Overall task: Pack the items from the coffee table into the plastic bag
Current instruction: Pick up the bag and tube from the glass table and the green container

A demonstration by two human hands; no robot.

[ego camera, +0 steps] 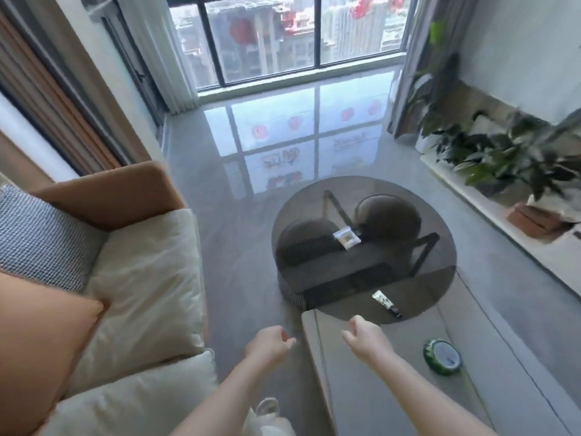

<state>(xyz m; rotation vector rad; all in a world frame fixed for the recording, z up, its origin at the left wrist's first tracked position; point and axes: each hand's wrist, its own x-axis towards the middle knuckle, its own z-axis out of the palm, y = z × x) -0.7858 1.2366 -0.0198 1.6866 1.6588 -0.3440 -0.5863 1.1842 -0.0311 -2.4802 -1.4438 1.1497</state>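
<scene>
A round dark glass coffee table [440, 221] stands ahead, joined to a grey rectangular top [361, 388] nearer me. On the glass lie a small clear packet [346, 236] and a white tube with a black cap [386, 304]. A green round tin [442, 357] sits on the grey top. My left hand [270, 343] hovers over the floor left of the table, fingers curled, holding nothing. My right hand [364, 336] is loosely closed and empty above the grey top's near corner. A white plastic bag [267, 416] shows at the bottom edge, below my left forearm.
A sofa with cream cushions [141, 294], a checked pillow [41, 237] and an orange pillow [41, 347] fills the left. Potted plants [503, 152] and a low white ledge [490, 209] line the right. Glossy floor [239, 221] runs to the window.
</scene>
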